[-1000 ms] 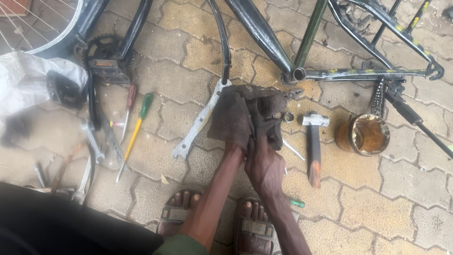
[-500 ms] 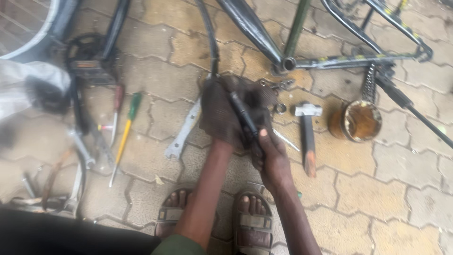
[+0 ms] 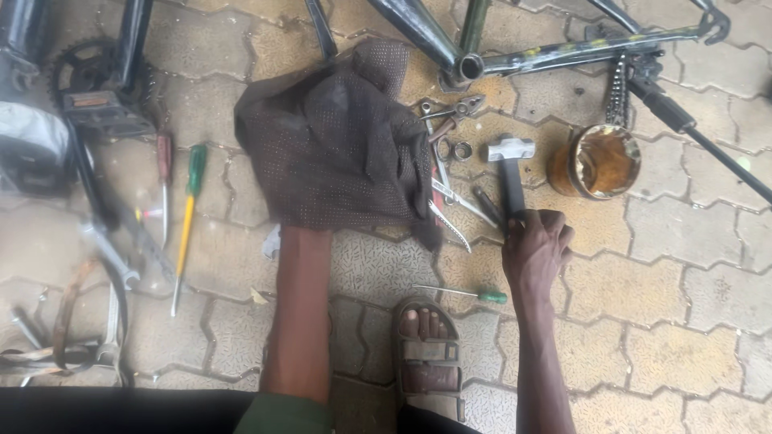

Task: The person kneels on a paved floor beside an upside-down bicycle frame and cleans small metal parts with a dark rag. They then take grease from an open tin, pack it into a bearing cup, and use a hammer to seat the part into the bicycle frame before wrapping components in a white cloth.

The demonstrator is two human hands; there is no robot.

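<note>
A dark brown mesh rag hangs spread out above the paving. It covers my left hand completely; only the left forearm shows, rising into it from below. To the right, my right hand is closed around the lower end of a hammer's black handle. The hammer lies on the stones with its grey metal head pointing away from me. Loose small tools lie between the rag and the hammer: pliers, a ring and thin metal levers.
An open tin of brown grease stands right of the hammer, below a bicycle frame and chain. A pedal and chainring, screwdrivers and spanners lie at the left. A small green screwdriver lies by my sandalled foot.
Both hands were bunched on the rag around a dark rod. My right hand has let go and dropped right onto the hammer handle; the rag now hangs open over my left hand.
</note>
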